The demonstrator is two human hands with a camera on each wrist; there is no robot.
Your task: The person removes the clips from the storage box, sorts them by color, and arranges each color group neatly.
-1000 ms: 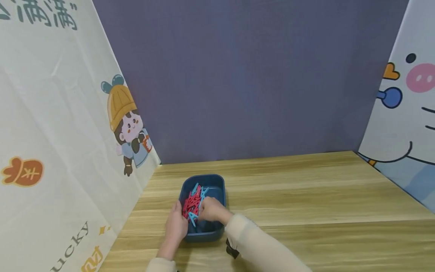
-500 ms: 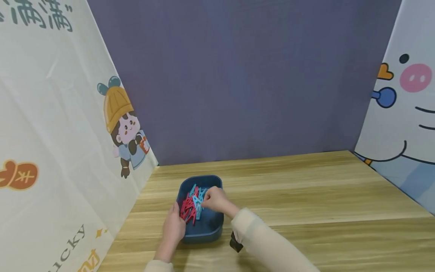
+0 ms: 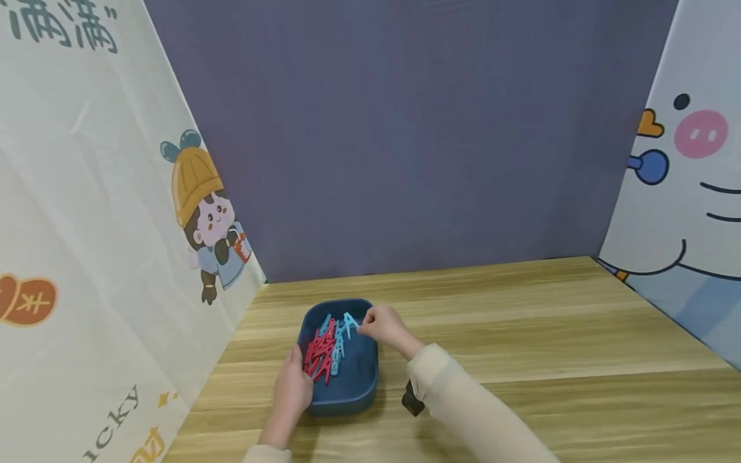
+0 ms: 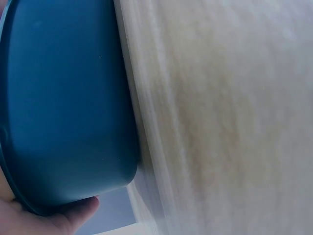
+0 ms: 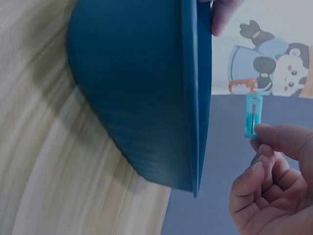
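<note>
A person's left hand [image 3: 292, 391] grips the near-left rim of a blue tub [image 3: 361, 392] on a wooden table [image 3: 521, 334]. At the tub's two o'clock, the right hand [image 3: 384, 323] pinches a light-blue clothespin [image 3: 347, 323] above the heaped pegs [image 3: 321, 354]. The peg appears mid-removal; carrying it clear of the rim looks next.

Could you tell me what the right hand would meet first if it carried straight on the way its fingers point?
The right hand, pinching a blue clip, points left across the tub. It would probably meet the heap of clips or the tub's left wall first; its height above them is unclear.
</note>
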